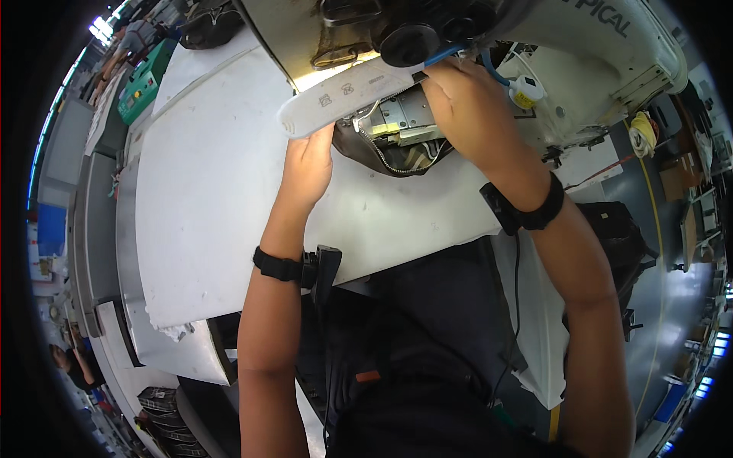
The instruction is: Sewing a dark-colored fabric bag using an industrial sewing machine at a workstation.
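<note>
A sewing machine point(534, 23) arches over a white table point(198, 214), with a pale elongated plastic cover point(343, 95) angled across its front. Under it lies a dark bag piece point(359, 153) with a metal zipper, around the metal bed plate point(405, 111). My left hand point(309, 164) is at the piece’s left edge, its fingertips hidden under the cover. My right hand point(466, 107) is at the right end of the zipper, fingers curled; what they grip is hidden.
A small yellow-labelled bottle point(525, 93) hangs at the machine’s right. A dark bag point(202, 23) sits at the back left, near a green machine point(145, 80). Dark items point(611, 244) lie at the right. Other people point(80, 359) are at the far left.
</note>
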`<move>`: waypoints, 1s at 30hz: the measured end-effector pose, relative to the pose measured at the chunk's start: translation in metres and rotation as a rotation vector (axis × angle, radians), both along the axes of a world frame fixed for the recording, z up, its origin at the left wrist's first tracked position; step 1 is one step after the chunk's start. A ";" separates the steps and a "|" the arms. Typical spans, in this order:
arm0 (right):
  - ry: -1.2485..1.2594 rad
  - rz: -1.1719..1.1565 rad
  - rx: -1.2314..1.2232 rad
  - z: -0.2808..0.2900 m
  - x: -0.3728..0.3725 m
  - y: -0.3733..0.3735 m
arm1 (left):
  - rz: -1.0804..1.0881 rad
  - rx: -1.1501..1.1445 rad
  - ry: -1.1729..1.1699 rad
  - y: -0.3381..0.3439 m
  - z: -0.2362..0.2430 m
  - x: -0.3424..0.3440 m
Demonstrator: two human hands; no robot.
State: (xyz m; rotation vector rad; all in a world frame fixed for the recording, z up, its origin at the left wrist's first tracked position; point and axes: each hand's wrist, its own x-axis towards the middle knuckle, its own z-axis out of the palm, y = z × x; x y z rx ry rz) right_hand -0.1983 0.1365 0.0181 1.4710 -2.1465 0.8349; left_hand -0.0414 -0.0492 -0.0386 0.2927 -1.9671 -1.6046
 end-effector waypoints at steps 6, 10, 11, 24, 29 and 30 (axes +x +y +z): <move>0.398 0.126 -0.197 0.008 0.023 0.024 | -0.077 -0.123 -0.147 -0.021 0.014 -0.011; 0.430 0.142 -0.190 0.008 0.037 0.030 | -0.220 0.102 -0.140 -0.034 0.026 -0.020; 0.460 0.148 -0.175 0.009 0.040 0.030 | -0.233 0.103 -0.137 -0.037 0.029 -0.022; 0.191 0.049 -0.034 0.016 0.045 0.000 | -0.124 0.191 -0.083 -0.033 0.023 -0.032; 0.174 0.043 -0.087 0.002 0.042 -0.004 | 0.297 -0.040 0.111 0.023 0.012 0.007; 0.139 0.046 -0.108 0.001 0.041 -0.004 | 0.323 0.027 0.095 0.042 0.008 0.019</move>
